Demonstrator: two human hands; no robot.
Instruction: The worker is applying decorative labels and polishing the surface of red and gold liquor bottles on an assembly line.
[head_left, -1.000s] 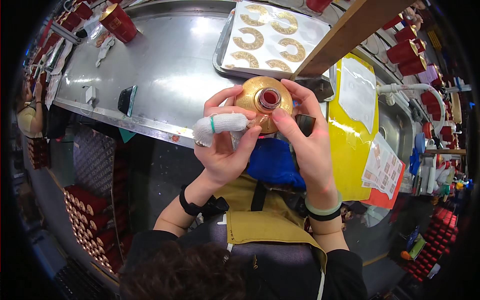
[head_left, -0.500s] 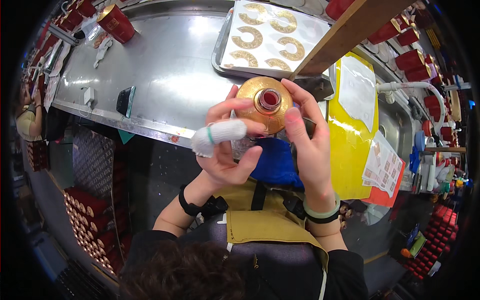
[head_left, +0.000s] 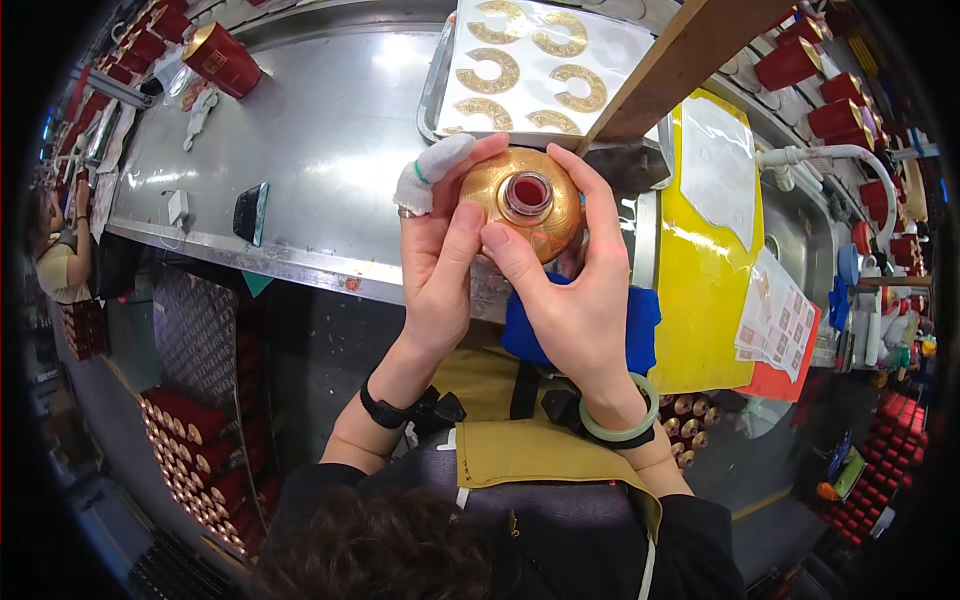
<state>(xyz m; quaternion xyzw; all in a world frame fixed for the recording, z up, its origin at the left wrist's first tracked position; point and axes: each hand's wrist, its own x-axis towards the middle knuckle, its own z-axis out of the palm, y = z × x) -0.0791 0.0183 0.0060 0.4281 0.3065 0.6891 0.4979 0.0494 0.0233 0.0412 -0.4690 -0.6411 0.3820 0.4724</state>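
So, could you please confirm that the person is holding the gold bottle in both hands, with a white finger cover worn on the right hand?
Not quite: the head view shows the white finger cover on the left hand, not the right hand. The gold bottle is indeed held in both.

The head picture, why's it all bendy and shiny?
In the head view, the long silver metal table bends toward the round black border, as wide lenses do, and wears white glare; the shiny round gold bottle looks fairly crisp; the small red items at lower right look too soft to make out.
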